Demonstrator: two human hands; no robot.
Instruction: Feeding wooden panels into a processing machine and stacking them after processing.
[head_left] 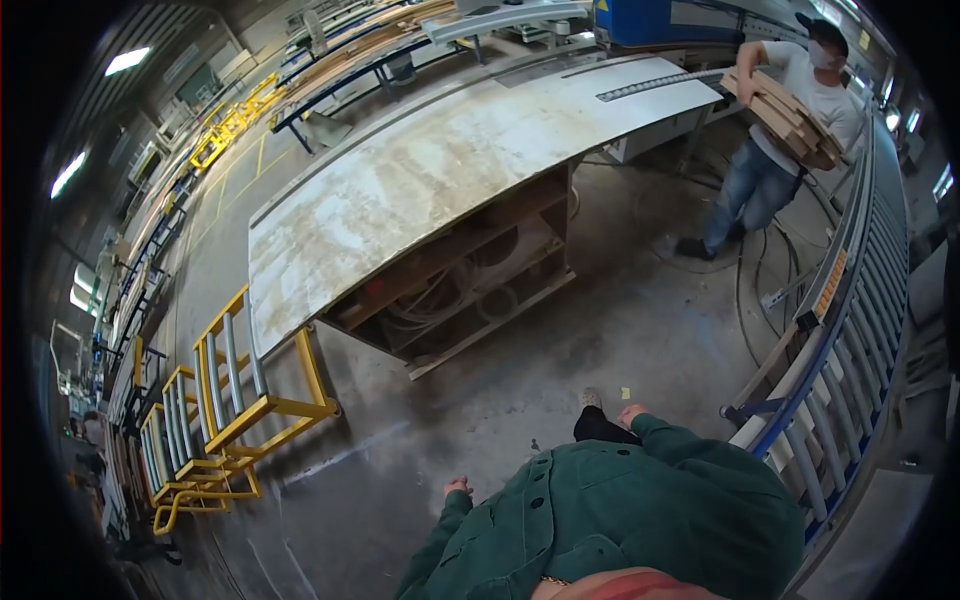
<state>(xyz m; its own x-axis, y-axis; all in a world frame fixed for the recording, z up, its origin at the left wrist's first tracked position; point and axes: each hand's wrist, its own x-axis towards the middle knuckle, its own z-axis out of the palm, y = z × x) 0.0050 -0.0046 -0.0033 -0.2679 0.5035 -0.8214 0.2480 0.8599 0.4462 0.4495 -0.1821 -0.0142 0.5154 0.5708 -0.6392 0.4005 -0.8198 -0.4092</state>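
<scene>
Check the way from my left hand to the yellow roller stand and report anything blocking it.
Nothing visible blocks it: only bare floor shows between the left hand and the yellow roller stand. The stained white tabletop lies farther ahead, off that line.

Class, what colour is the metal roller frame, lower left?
The metal roller frame is yellow; head view.
</scene>
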